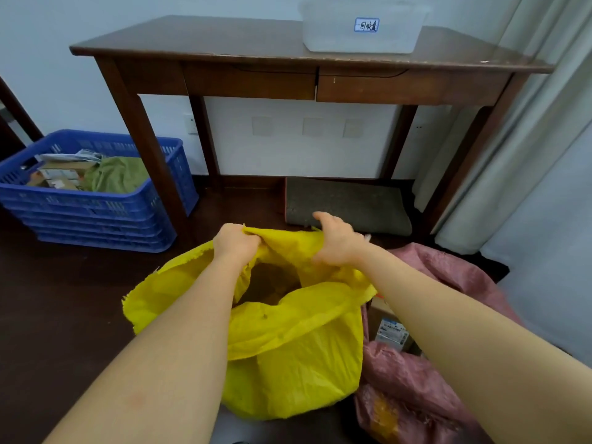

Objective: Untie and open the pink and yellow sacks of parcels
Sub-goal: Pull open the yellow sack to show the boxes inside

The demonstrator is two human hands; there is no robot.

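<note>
Head view: sitting on the dark floor in the near centre, the yellow sack (pixel 294 347), mouth already gaping, something dark showing inside. Likely handling as thin woven plastic: light, floppy, crinkling rather than holding shape, frayed along the cut edge (so probably a little slippery, and best taken by bunching a fold of the rim, not by a single layer). Weight below judged to come from the parcels, not the cloth.

Lying slumped just right of it and touching it, the pink sack (pixel 448 277), mouth looking loose, with a labelled cardboard parcel (pixel 392 331) showing between its folds. Same soft weave by the look of it.

Gripping the far rim of the yellow sack at its left end, the left hand (pixel 235 243), fingers curled tight round a bunch of fabric. Clutching the same far rim a little to the right, the right hand (pixel 334 243), fingers curled into the cloth, thumb sticking up clear of it. Both seemingly pulling the mouth wider.

Standing far left, a blue crate (pixel 96 216); beyond, a wooden desk (pixel 192 43) carrying a clear plastic tub (pixel 360 30).
</note>
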